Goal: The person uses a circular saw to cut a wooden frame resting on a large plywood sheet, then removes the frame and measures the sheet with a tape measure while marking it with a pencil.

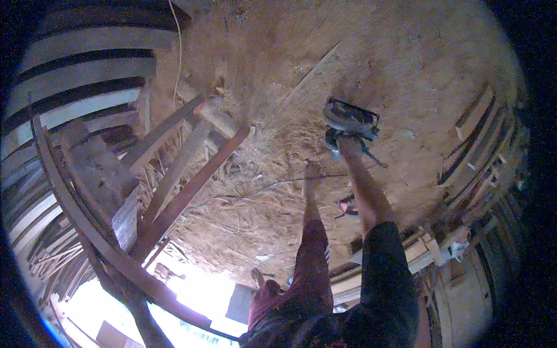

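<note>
Your R hand point(346, 145), centre-right of frame, looks curled closed round the handle of the circular saw point(352, 120), fingers too blurred to count; prob. held from the near side so the saw body sits beyond your wrist, away from you. Can't tell if it's resting on the floor point(406, 69) or just above. Your L hand can't be made out. Cord point(278, 181) trails toward mid-left, near your bare foot point(311, 169). Reddish beam point(200, 200), left of centre, lies slanted w/ others, prob. propped for support.
</note>
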The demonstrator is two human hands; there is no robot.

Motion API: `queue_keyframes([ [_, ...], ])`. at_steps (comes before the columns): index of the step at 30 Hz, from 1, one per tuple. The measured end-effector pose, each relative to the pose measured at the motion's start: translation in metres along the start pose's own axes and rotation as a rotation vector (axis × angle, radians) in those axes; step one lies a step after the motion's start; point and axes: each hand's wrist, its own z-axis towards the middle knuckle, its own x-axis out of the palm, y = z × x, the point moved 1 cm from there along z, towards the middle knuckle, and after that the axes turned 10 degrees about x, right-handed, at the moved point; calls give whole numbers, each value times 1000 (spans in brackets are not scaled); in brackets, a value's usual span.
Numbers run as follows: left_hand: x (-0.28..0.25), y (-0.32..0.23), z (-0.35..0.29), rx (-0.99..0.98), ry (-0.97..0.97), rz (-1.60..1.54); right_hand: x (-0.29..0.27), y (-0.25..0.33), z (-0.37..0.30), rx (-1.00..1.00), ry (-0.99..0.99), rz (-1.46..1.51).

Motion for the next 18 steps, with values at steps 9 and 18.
queue_keyframes([
  [9, -6, 6, 1, -46, 19, 285, -35, -2, -33, -207, -140, 89],
  [18, -1, 11, -5, 165, -6, 399, 8, -25, -47, -174, -15, -120],
])
